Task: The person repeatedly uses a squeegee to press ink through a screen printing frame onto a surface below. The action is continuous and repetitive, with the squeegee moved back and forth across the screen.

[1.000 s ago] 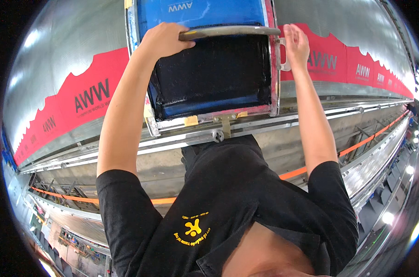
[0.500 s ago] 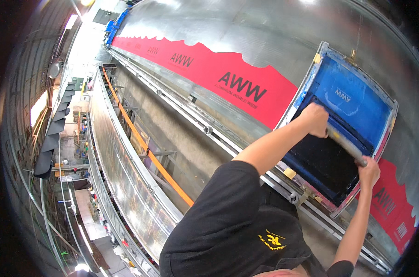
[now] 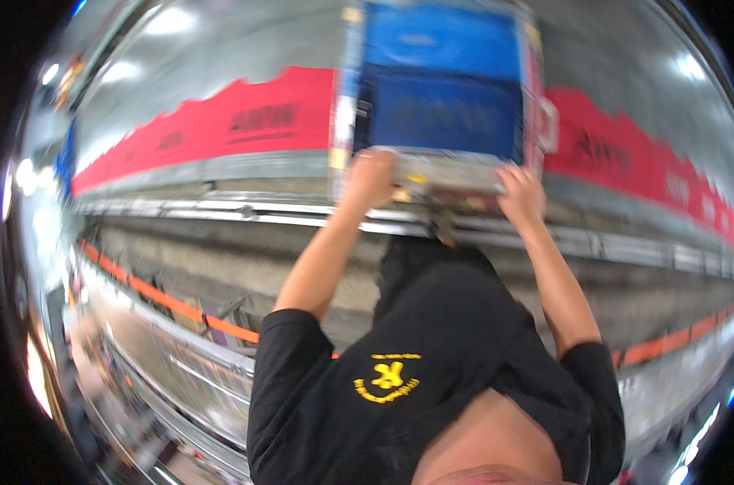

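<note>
A screen-printing frame [image 3: 344, 113] lies flat on the long metal-topped table, its light rim smeared with ink and patched with tape. Inside it, the blue mesh [image 3: 441, 36] is brighter at the far half and dark navy at the near half, where blurred lettering shows. At the frame's near end a long squeegee [image 3: 452, 171] lies crosswise. My left hand [image 3: 372, 178] is closed round its left end, and my right hand [image 3: 522, 194] grips its right end. The squeegee's blade edge and any ink beneath it are hidden by its handle.
A red printed strip [image 3: 274, 113] with a jagged far edge runs along the metal table surface [image 3: 213, 69] on both sides of the frame. A metal rail [image 3: 302, 213] borders the table in front of me. Behind stands another long table with an orange bar [image 3: 169, 297].
My view has swung round to face the frame squarely. Both hands have drawn the squeegee from mid-frame to the near end. The near mesh, black before, now looks navy with lettering.
</note>
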Available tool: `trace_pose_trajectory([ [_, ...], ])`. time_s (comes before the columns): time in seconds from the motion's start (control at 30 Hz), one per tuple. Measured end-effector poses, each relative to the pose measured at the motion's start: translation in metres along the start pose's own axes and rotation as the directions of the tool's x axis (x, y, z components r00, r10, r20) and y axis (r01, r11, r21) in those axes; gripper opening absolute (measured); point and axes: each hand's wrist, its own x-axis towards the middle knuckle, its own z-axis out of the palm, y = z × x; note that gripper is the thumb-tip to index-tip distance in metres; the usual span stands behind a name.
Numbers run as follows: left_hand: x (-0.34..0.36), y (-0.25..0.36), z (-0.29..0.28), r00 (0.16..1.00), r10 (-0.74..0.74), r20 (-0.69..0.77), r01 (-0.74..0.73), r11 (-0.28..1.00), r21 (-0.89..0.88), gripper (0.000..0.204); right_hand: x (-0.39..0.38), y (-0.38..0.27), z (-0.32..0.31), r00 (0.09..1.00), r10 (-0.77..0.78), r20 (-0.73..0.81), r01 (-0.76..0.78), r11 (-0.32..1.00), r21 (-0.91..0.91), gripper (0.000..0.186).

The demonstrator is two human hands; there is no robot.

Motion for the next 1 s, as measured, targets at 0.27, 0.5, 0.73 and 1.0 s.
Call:
trace_pose_trajectory([
  [0.27, -0.031, 0.020, 0.042, 0.976, 0.106, 0.190, -0.106, 0.994, -0.012, 0.074, -0.076, 0.006, -0.009, 0.998, 0.009, 0.068, -0.011, 1.000, 0.029, 0.044],
  [0.5, 0.110, 0.004, -0.041, 0.924, 0.072, 0.376, -0.111, 0.991, 0.081, 0.059, 0.061, 0.053, -0.032, 0.998, -0.032, 0.055, 0.032, 0.999, 0.002, 0.022],
  [0.73, 0.284, -0.040, -0.033, 0.980, 0.123, 0.155, -0.149, 0.975, 0.165, 0.054, 0.239, 0.121, 0.001, 0.973, 0.158, 0.167, -0.119, 0.968, -0.221, 0.043],
  [1.0, 0.303, -0.038, -0.019, 0.985, 0.047, 0.167, -0.076, 0.981, 0.176, 0.052, 0.249, 0.115, 0.013, 0.902, 0.385, 0.196, -0.300, 0.884, -0.357, 0.042],
])
